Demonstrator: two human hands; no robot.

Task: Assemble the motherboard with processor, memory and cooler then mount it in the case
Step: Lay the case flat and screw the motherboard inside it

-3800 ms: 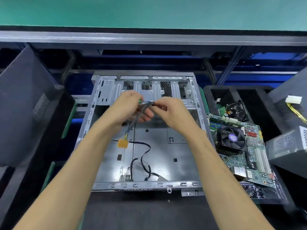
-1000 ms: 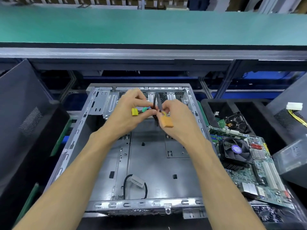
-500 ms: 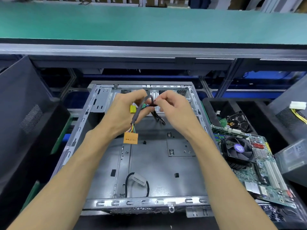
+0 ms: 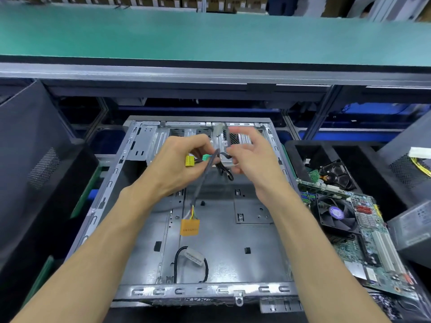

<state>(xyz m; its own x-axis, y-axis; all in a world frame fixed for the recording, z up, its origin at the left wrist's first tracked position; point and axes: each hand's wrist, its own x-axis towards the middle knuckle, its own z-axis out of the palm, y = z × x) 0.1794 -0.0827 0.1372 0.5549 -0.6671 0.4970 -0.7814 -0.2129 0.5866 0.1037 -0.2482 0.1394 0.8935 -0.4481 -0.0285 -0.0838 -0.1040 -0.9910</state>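
Observation:
The open grey metal case (image 4: 256, 257) lies flat in front of me with no board inside it. Above its middle my left hand (image 4: 179, 166) grips a bundle of front-panel cables (image 4: 205, 173) with a yellow plug (image 4: 189, 160) and a green plug (image 4: 205, 157) at the fingers. An orange plug (image 4: 190, 227) dangles below on a grey lead. My right hand (image 4: 254, 162) is blurred, fingers spread, its thumb tip by a black cable loop (image 4: 225, 170). The motherboard (image 4: 363, 243), with its cooler fan (image 4: 335, 213) on it, lies to the right of the case.
A black cable with a white label (image 4: 194, 257) lies on the case floor near the front edge. A dark side panel (image 4: 35, 173) leans at the left. A black tray (image 4: 303, 150) holds a drive (image 4: 335, 176). A grey power supply (image 4: 412, 229) stands at the far right.
The orange plug, up at my right hand a second ago, now hangs from the bundle in my left hand. My right hand's fingers have spread off the cables.

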